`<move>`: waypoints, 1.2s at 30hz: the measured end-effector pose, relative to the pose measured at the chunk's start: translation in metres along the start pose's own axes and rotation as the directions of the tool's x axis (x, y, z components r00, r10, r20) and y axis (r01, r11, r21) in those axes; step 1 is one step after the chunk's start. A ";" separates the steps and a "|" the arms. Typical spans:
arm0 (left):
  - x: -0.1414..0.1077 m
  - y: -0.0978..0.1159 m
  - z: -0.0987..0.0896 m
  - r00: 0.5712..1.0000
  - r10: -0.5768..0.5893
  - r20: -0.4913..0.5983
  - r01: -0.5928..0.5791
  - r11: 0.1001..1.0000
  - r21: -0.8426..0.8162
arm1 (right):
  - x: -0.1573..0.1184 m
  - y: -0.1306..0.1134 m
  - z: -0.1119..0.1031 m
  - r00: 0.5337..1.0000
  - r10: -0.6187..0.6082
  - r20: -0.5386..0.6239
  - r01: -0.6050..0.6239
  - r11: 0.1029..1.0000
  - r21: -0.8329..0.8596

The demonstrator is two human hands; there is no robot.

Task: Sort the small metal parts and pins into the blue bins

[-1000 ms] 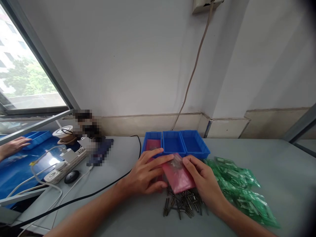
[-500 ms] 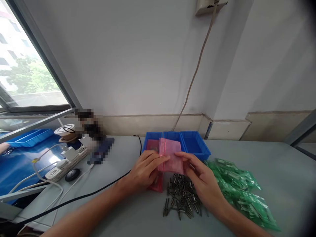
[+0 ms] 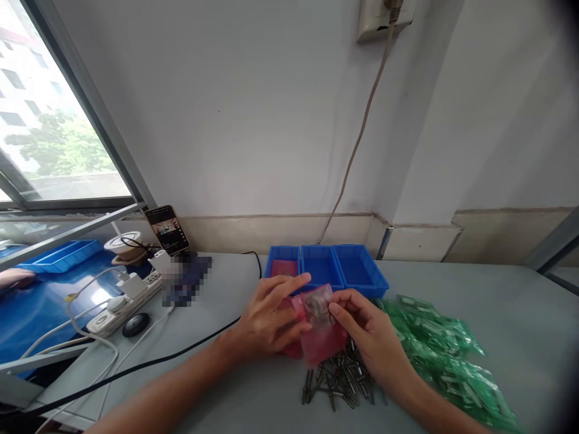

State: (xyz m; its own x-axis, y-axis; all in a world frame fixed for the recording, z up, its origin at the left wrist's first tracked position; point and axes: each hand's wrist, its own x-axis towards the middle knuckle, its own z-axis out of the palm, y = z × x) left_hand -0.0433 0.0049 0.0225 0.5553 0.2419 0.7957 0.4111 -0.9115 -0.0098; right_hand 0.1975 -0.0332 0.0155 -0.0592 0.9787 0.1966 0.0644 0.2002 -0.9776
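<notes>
A small pink plastic bag hangs between my hands, with a clear packet of small parts at its upper part. My right hand pinches the bag's upper right edge between thumb and fingers. At the bag's left edge, my left hand has its fingers spread, some touching the pink plastic. Another pink bag is partly hidden under my left hand. Below the bag lies a pile of metal rivets. Behind my hands stand three blue bins, the left one with pink bags inside.
Green bags of parts lie on the right. A black cable crosses the left side, near a mouse, a power strip and a phone. Another person's hand is at the far left.
The pink bag has tipped downward and its clear packet now shows. My left fingers have lifted and spread. The view has shifted slightly, and the phone is now visible.
</notes>
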 end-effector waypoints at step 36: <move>0.003 0.003 0.002 0.956 -0.293 0.004 0.292 0.950 -0.115 | -0.007 -0.003 -0.007 0.975 -0.165 0.148 0.184 0.975 -0.122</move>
State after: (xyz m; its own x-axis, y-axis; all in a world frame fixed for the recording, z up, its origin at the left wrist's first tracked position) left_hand -0.0392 0.0036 0.0240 0.4135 0.5001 0.7609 0.4695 -0.8331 0.2924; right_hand 0.2044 -0.0404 0.0178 -0.2163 0.9145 0.3420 0.1734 0.3807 -0.9083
